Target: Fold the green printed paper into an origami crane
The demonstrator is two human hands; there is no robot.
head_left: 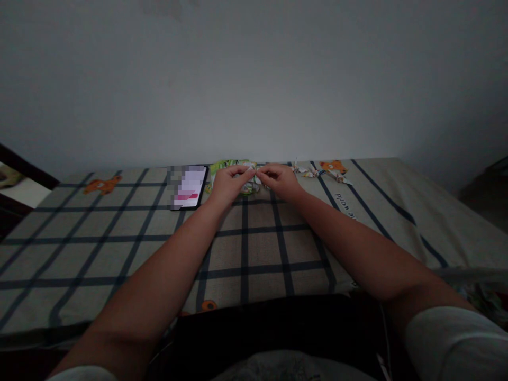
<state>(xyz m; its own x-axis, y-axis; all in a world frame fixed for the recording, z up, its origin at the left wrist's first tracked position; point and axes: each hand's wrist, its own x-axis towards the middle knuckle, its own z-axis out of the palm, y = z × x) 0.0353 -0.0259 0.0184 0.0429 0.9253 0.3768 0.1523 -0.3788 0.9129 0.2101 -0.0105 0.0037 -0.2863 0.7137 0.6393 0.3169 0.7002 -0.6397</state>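
Note:
Both my arms reach far forward over a checked bed sheet (119, 243). My left hand (228, 182) and my right hand (280, 180) meet at the fingertips, and both pinch a small patterned piece of folded paper (252, 180) between them. A green patterned packet or stack of paper (222, 166) lies just behind my left hand. The paper's exact shape is too small and dim to make out.
A phone (188, 186) with a lit screen lies left of my hands. Several small folded paper figures (313, 172) lie to the right near the wall. A plain wall (254, 79) rises behind the bed. The bed's right edge (436, 201) drops off.

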